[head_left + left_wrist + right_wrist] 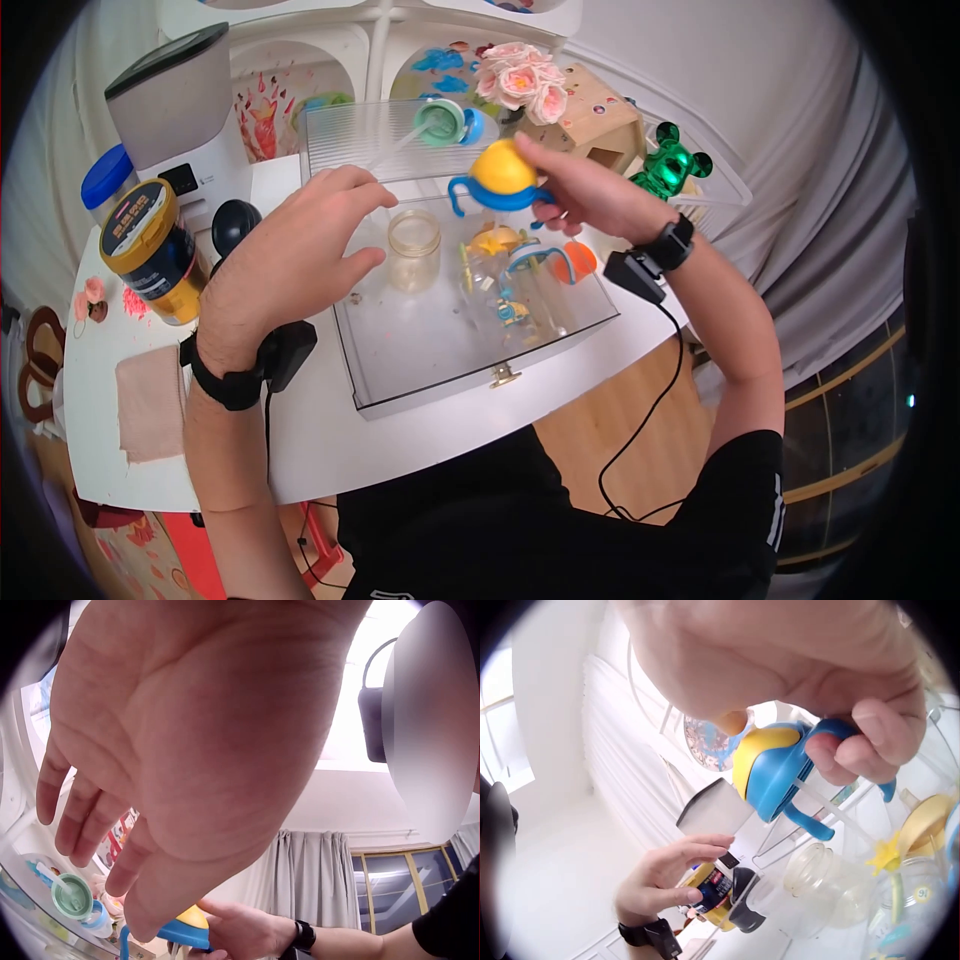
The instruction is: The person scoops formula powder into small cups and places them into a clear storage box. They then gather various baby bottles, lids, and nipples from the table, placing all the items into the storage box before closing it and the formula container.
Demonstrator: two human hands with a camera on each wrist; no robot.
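My right hand (592,190) grips a blue and yellow straw-cup lid (503,170) with side handles, raised over the back of a clear acrylic box (400,360). In the right wrist view, fingers curl round one blue handle (804,823), and a thin pale straw (832,806) hangs below the lid. My left hand (305,245) hovers at the box's left side, thumb and fingers spread apart, holding nothing. Just right of its thumb stands an open, clear wide-mouthed jar (414,255). Clear bottles (535,305) with blue and yellow parts crowd the box's right side.
An orange cup part (576,262) lies by the bottles. Behind are a green lid (440,122) with a straw and pink roses (520,80). At left stand a yellow-lidded tub (150,245), a grey-topped machine (170,100) and a folded cloth (150,405). A green bear figure (672,165) stands right.
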